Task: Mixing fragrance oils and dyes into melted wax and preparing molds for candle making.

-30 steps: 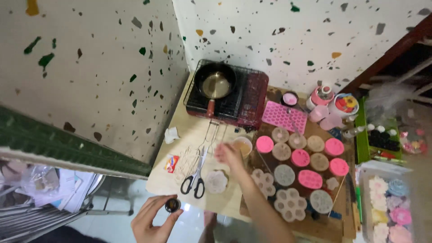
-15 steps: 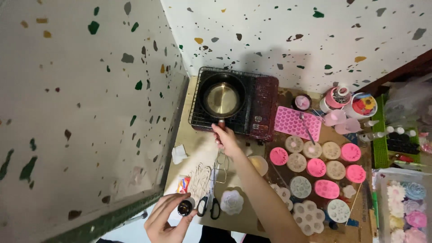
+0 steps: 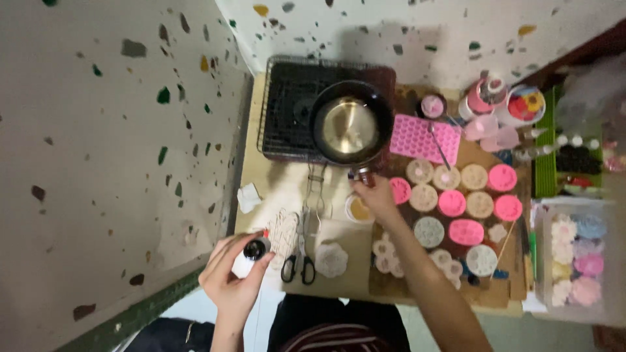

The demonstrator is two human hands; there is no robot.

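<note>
Head view, steeply down over table (image 3: 280, 189)

1. The wire grill (image 3: 287, 107) sits at the back of the desk (image 3: 274, 186), in the wall corner.
2. The pan (image 3: 351, 125) lies over the grill's right edge.
3. The scissors (image 3: 300, 257) lie near the front edge, left of the round moulds (image 3: 456, 208).
4. The heart mould sheet (image 3: 420, 138) lies behind those moulds.
5. A box of flower shapes (image 3: 574, 261) stands at the far right.
</note>
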